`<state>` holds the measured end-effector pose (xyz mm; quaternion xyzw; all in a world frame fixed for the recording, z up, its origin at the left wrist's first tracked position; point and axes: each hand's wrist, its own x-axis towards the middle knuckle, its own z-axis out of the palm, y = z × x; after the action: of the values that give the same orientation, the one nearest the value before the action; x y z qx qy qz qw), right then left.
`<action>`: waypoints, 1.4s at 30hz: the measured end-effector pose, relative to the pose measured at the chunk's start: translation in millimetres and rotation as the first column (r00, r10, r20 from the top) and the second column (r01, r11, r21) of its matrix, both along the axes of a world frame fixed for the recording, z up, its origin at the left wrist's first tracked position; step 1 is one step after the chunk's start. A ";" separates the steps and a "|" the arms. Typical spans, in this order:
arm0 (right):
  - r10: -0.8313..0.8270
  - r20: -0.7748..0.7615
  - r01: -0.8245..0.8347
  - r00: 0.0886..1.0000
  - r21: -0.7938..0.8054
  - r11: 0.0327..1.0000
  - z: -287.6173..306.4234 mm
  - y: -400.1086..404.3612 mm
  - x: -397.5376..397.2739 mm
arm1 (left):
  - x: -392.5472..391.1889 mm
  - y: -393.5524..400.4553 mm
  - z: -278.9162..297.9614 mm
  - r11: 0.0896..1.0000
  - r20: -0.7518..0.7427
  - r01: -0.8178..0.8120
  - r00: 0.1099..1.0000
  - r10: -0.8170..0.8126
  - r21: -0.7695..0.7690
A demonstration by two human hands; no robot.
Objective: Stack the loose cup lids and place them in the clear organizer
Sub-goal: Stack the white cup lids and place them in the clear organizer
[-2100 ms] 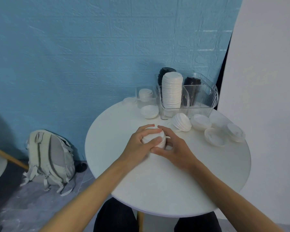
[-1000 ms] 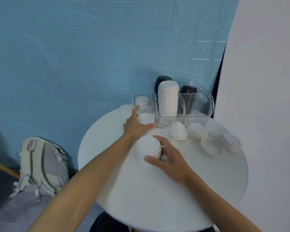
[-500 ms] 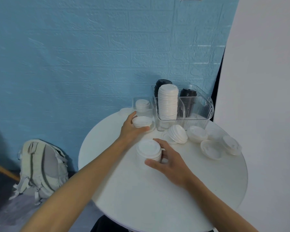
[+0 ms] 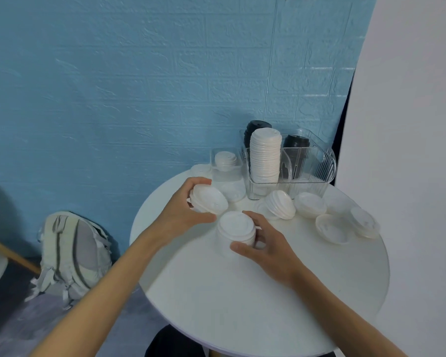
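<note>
The left hand [image 4: 183, 210] grips a tilted white lid [image 4: 209, 199] just above the desk [image 4: 242, 305]; the right hand [image 4: 265, 243] curls round the short lid stack [image 4: 236, 231]. If the lid lands crooked, the stack could topple. More loose lids [image 4: 309, 204] lie between the stack and the clear organizer [image 4: 309, 171], crowding the way in.

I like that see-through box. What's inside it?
The clear organizer holds a tall stack of white lids in front, with two stacks of black lids behind. The white stack hides most of one black stack.
</note>
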<state>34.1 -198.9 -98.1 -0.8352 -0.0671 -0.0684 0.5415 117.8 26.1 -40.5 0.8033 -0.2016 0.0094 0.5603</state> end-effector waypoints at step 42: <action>0.032 0.013 -0.032 0.999 0.030 0.999 -1.4 -1.4 1.7 | -25.1 -21.9 -3.9 0.928 0.063 0.242 0.961 -0.270 0.285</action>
<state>35.7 -200.3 -99.5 -0.8253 -0.0829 -0.0661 0.5547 92.7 4.2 -44.3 0.8383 -0.3325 -0.0511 0.4291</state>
